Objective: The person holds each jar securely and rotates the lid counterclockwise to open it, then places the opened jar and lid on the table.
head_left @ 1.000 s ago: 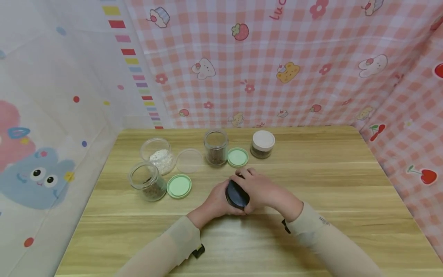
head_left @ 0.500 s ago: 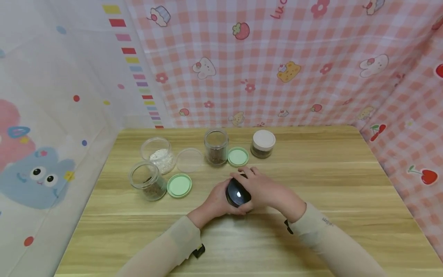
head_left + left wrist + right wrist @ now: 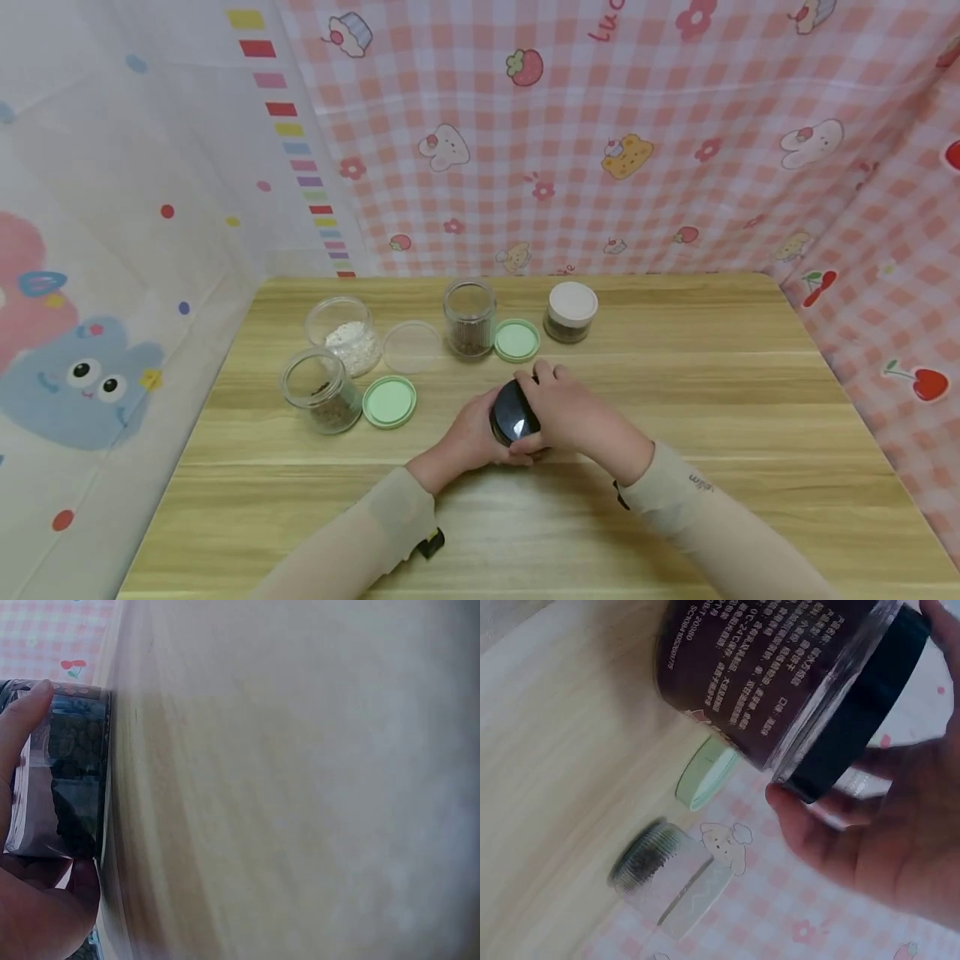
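Near the middle of the table in the head view, my left hand (image 3: 474, 432) grips a jar around its body. My right hand (image 3: 572, 414) holds its black lid (image 3: 512, 410), fingers over the far edge and thumb at the near edge. The right wrist view shows the jar (image 3: 742, 667) with a dark printed label, its lid in place and pinched by that hand. Through the clear wall in the left wrist view, dark lumpy contents show in the jar (image 3: 79, 742). Part of the lid is hidden under the right hand.
Behind stand an open ribbed jar (image 3: 469, 321), a green lid (image 3: 517, 341) and a white-lidded jar (image 3: 571, 312). At left are an open tub (image 3: 352, 346) of white bits, an open jar (image 3: 330, 404), a clear lid (image 3: 412, 347) and another green lid (image 3: 389, 402).
My right hand has turned slightly on the black lid, its far fingers shifting right and its thumb a little left. The left hand stays around the jar.
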Motion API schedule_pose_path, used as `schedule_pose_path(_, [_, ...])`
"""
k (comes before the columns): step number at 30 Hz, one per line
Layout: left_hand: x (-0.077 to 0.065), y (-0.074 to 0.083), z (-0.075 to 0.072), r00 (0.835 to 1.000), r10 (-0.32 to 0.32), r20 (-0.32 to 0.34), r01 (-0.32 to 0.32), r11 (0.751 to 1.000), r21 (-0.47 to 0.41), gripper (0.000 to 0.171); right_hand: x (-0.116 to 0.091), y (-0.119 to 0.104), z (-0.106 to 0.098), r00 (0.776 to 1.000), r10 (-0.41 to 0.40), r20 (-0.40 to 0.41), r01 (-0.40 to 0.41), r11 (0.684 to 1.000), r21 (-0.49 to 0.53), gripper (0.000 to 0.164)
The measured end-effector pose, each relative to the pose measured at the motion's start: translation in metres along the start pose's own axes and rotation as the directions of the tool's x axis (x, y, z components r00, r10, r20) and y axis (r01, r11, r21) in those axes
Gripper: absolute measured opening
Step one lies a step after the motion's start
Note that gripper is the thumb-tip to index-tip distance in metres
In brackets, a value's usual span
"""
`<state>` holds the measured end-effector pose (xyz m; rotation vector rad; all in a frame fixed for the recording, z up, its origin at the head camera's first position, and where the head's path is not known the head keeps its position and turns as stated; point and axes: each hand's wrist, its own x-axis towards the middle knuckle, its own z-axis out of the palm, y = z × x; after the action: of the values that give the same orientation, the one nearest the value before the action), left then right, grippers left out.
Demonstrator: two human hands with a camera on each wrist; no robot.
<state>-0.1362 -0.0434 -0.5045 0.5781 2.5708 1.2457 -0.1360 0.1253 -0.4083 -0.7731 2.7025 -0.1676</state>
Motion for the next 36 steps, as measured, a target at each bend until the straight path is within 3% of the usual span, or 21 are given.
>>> schedule_pose_path(5, [-0.0003,-0.0001,0.0008,1.0,0.021,-0.001,-0.021,1.0,0.005,0.102,0.0002,0.0012,0.0009,0.997,-0.081,-0.002,0.081,0.997,0.012,0.098])
schedule_pose_path(11, [0.0,-0.0006,0.0006,1.0,0.019,-0.001,-0.019,1.0,-0.019,0.099,0.0014,0.0007,0.0064,0.998,0.022,-0.06,-0.021,1.0,0.015,0.099])
schedule_pose_path(17, [-0.0005,0.0003,0.0005,1.0,0.015,-0.003,-0.015,1.0,0.004,0.1,0.0,0.0017,0.0038,0.994,-0.093,-0.059,0.095,0.995,0.024,0.095])
schedule_pose_path(23, [0.0,0.0008,0.0002,1.0,0.012,-0.004,-0.012,1.0,-0.004,0.099,0.0008,-0.0008,0.0043,0.997,0.05,-0.055,-0.05,0.999,0.015,0.102])
schedule_pose_path(29, [0.0006,-0.0003,-0.0001,1.0,0.002,0.01,-0.002,1.0,0.005,0.098,0.0023,0.0002,0.0032,0.999,-0.035,-0.037,0.036,0.999,0.019,0.1])
schedule_pose_path(36, [0.001,-0.002,-0.0001,1.0,0.003,0.008,-0.003,1.0,-0.018,0.101,0.0017,-0.0004,0.0046,0.997,0.052,-0.051,-0.051,0.999,0.016,0.103])
